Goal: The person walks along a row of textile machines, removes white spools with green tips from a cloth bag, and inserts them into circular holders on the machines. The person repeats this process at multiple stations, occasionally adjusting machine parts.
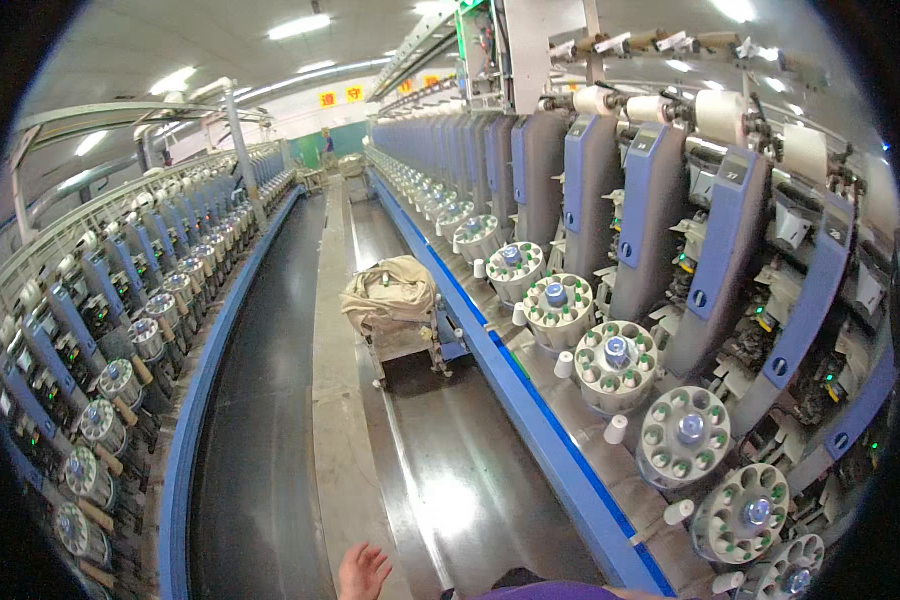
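- Right-hand machine row [707, 240]: noted as the largest entry, tall, blue-and-grey, receding along the aisle.
- Left-hand machine row [95, 285]: seen facing it across the aisle, blue panels tilted.
- Floor [255, 430]: laid dark and glossy, with a paler strip along the middle.
- Blue rails [540, 430]: fixed along both sides of the aisle.
- Cart [408, 349]: found standing on the floor ahead, near the right-hand rail, well apart from the left hand.
- Beige cloth [405, 300]: draped over the cart's top.
- Purple garment [550, 592]: partly shown at the lower edge.
- Round magazines [615, 400]: ranged along the right-hand row, blue-centred.
- White yarn packages [720, 115]: mounted above the panels.
- Left hand [365, 572]: held over the floor, fingers loosely spread, nothing gripped. The right hand's state could not be told.
- White tubes [616, 430]: placed beside the nearer magazines.
- Green-tipped bobbins [646, 361]: seated in magazine pockets.
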`<state>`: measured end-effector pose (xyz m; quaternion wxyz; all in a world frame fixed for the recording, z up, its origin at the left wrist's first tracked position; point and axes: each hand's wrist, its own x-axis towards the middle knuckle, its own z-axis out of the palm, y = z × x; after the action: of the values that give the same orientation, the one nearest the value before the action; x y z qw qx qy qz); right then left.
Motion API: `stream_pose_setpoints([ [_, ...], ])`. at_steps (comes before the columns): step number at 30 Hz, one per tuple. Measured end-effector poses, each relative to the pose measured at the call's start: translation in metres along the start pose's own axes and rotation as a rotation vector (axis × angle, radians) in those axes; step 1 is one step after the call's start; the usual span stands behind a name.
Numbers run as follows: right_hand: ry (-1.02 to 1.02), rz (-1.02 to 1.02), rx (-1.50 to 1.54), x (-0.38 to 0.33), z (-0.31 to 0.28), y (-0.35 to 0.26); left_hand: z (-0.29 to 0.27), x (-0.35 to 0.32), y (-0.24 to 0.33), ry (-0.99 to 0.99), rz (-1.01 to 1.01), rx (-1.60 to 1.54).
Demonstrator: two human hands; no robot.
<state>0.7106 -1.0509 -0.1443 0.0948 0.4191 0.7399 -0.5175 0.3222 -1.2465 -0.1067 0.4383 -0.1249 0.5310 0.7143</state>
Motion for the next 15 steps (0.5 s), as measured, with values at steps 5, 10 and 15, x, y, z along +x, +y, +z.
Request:
stream_pose_setpoints([
  [5, 0.013, -0.296, 0.214, 0.086, -0.047, -0.072, 0.129, 0.138, 0.035, -0.384, -0.047, 0.115],
  [10, -0.267, -0.024, 0.992, 0.266, -0.104, -0.099, 0.180, 0.244, 0.068, -0.277, -0.091, 0.401],
  [15, -0.247, 0.199, -0.138, 0.443, -0.163, -0.114, 0.138, 0.354, 0.091, 0.028, 0.034, 0.417],
])
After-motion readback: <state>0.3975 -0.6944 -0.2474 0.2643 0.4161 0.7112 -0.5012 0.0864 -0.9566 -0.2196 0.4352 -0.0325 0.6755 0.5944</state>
